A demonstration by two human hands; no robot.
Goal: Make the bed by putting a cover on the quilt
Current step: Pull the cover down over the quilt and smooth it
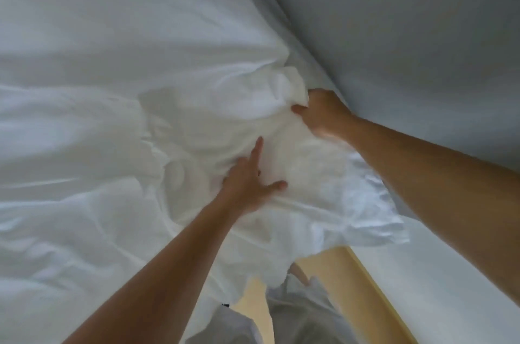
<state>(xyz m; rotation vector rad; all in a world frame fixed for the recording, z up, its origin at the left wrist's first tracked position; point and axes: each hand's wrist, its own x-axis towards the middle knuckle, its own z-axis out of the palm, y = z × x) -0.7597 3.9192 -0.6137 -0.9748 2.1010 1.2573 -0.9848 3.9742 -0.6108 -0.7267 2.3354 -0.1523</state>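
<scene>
Left hand (250,183) presses spread fingers (257,151) flat on the quilt cover (197,130); just beyond them the right hand (320,114) clutches its bunched corner. If the hidden quilt slips from that clutch, the corner would likely stay empty and lumpy.

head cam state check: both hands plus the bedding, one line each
left hand: fingers spread straight, pressing down on the cover
right hand: fingers curled, gripping a bunch of the cover next to the wall
cover: crumpled, bunched up between the hands
</scene>
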